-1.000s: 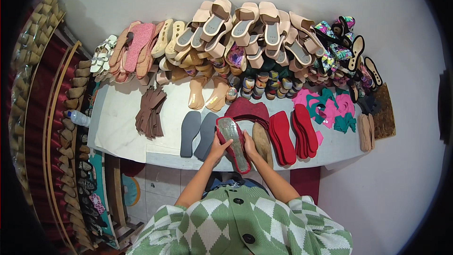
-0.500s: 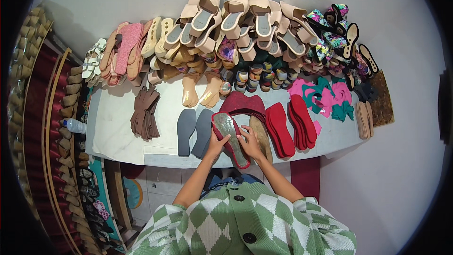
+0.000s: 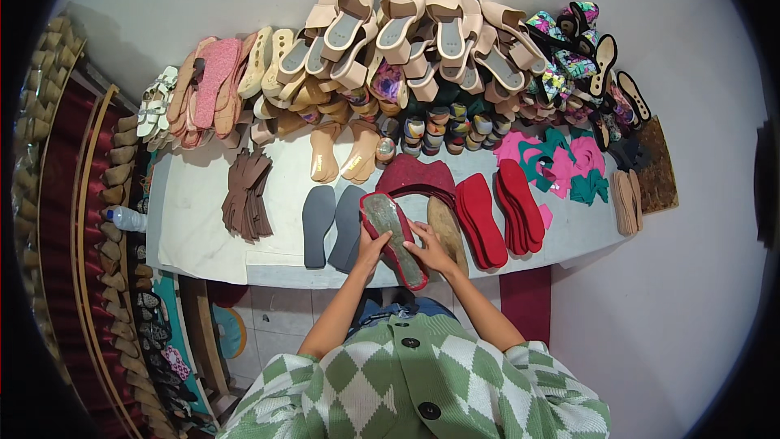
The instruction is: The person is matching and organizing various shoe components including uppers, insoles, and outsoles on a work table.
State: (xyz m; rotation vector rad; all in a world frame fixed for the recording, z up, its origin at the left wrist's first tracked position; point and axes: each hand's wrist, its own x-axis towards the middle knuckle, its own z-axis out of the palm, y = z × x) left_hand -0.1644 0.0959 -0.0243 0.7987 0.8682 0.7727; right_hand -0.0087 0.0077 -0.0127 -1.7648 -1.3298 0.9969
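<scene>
A red-edged insole [image 3: 380, 215] with a shiny grey underside is tilted up over the table's front edge. My left hand [image 3: 372, 254] grips its left side, thumb lying across the grey face. From the other side my right hand [image 3: 432, 249] is closed on its right edge, thumb also on the underside. Just left of it lie two dark grey soles [image 3: 319, 228]. Behind it is a stack of burgundy upper pieces [image 3: 416, 173]. Partly hidden by my right hand, a tan shoe-shaped piece [image 3: 443, 223] lies beside stacks of red insoles [image 3: 481, 221].
Brown strips [image 3: 247, 195] and tan insoles [image 3: 324, 153] lie at left and centre on the table [image 3: 195, 219]. Heeled beige sandals [image 3: 402, 24] are heaped along the wall. Pink and green scraps [image 3: 561, 164] lie at right. A shelf of shoe lasts [image 3: 120, 175] stands left.
The insole has shifted very slightly left in view, with both hands still gripping it. Otherwise the table's things lie as before.
</scene>
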